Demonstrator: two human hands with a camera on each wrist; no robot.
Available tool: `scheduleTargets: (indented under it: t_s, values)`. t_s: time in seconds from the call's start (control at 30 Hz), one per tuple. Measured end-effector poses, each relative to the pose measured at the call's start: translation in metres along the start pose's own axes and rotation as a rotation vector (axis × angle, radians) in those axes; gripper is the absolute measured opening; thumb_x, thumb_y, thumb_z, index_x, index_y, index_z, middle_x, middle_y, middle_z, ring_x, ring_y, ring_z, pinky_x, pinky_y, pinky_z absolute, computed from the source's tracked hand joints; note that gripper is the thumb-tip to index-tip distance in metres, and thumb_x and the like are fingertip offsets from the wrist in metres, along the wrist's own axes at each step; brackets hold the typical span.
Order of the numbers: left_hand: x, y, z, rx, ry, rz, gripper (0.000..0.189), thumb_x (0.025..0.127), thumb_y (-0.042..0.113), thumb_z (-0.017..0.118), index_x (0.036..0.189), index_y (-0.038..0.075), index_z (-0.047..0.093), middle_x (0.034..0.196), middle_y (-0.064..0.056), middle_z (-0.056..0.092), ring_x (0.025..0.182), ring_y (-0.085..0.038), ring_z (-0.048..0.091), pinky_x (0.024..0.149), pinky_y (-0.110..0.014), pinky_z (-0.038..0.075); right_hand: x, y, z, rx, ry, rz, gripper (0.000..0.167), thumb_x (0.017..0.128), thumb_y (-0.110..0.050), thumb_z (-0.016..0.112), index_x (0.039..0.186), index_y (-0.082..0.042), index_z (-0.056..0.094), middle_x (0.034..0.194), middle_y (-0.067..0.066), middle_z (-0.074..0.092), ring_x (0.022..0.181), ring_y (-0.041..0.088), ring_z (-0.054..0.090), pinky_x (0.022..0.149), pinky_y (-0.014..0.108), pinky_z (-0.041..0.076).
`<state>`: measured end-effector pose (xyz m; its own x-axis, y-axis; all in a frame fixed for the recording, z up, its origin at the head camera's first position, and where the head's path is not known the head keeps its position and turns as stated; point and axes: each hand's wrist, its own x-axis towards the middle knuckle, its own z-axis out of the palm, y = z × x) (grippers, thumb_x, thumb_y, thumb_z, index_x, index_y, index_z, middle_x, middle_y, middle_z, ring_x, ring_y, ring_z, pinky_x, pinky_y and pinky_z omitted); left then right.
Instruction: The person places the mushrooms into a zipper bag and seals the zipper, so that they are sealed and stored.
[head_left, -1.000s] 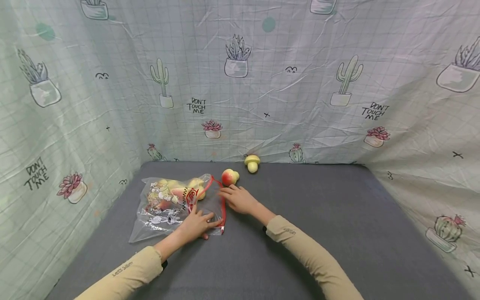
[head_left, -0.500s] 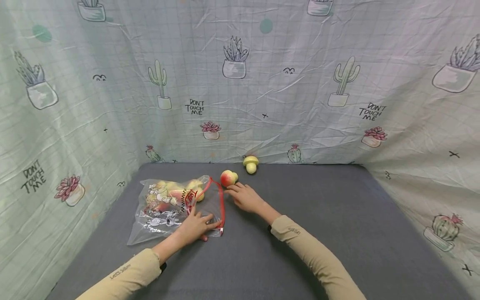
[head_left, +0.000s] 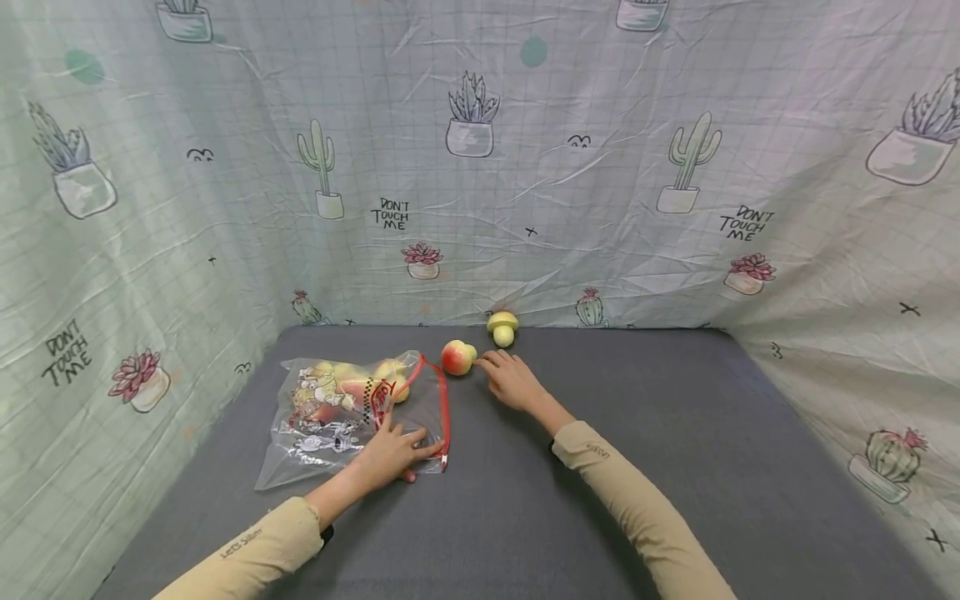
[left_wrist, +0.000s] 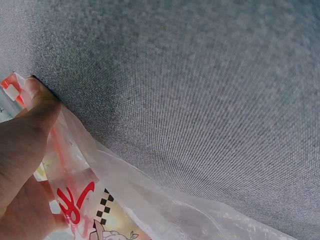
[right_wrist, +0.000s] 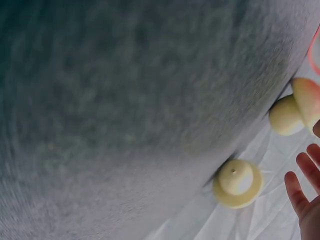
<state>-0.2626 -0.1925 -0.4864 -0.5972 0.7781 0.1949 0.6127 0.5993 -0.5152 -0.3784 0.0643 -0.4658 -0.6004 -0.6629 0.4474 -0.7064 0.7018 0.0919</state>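
A clear plastic zip bag (head_left: 281, 454) with a red zip edge and cartoon print lies at the left of the table. Yellow and reddish rounded pieces (head_left: 341, 372) show through its film. My left hand (head_left: 393, 450) holds the bag by its mouth near the zip's end; in the left wrist view the thumb (left_wrist: 37, 92) lies along that edge. Just beyond the mouth sits a toy mushroom (head_left: 457, 357) with a red-and-yellow cap. Close to its right side is my right hand (head_left: 517, 382), fingers loosely extended, nothing held; whether a fingertip touches the mushroom is hard to tell.
Near the table's back edge rests a yellow toy mushroom (head_left: 503, 328). A dark grey cloth covers the table (head_left: 675, 450). Behind it and along both sides hangs a pale curtain (head_left: 540, 275) with cactus prints.
My right hand has moved right, away from the bag's mouth, to the right side of the red-and-yellow mushroom. My left hand and the bag have stayed put.
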Motion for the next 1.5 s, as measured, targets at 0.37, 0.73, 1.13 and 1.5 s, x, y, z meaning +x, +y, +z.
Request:
scheduleTargets:
  t_s: [0.37,0.73,1.13,1.5]
  values:
    - [0.003,0.002,-0.024,-0.026,-0.11,-0.023,0.064,0.065,0.05,0.056,0.127,0.035,0.048,0.112,0.003,0.058,0.082,-0.025,0.057,0.094,-0.061,0.031,0.003,0.017,0.003,-0.052,0.006,0.131,0.038,0.082,-0.012,0.057,0.12,-0.013,0.053,0.112,0.007,0.052,0.104,0.022,0.049,0.072,0.036,0.043]
    - [0.002,0.001,-0.024,-0.017,-0.084,-0.017,0.063,0.065,0.051,0.057,0.125,0.035,0.05,0.111,0.003,0.058,0.077,-0.023,0.056,0.093,-0.061,0.032,0.011,0.03,0.005,-0.094,-0.034,0.279,0.04,0.085,-0.015,0.055,0.124,-0.009,0.048,0.122,0.012,0.048,0.105,0.026,0.047,0.076,0.04,0.042]
    - [0.003,0.001,-0.024,-0.009,-0.092,-0.018,0.064,0.065,0.052,0.056,0.126,0.035,0.049,0.11,0.004,0.058,0.076,-0.022,0.057,0.093,-0.062,0.031,0.033,0.043,0.002,-0.101,-0.047,0.353,0.048,0.086,-0.017,0.053,0.13,-0.004,0.041,0.135,0.013,0.041,0.118,0.028,0.043,0.084,0.044,0.042]
    - [0.003,0.004,-0.025,0.018,-0.105,-0.017,0.064,0.065,0.053,0.052,0.127,0.036,0.047,0.112,0.004,0.058,0.077,-0.022,0.058,0.094,-0.061,0.031,0.042,0.059,0.025,-0.018,-0.191,0.399,0.057,0.092,-0.023,0.038,0.143,-0.013,0.016,0.151,0.003,0.013,0.135,0.021,0.023,0.092,0.05,0.036]
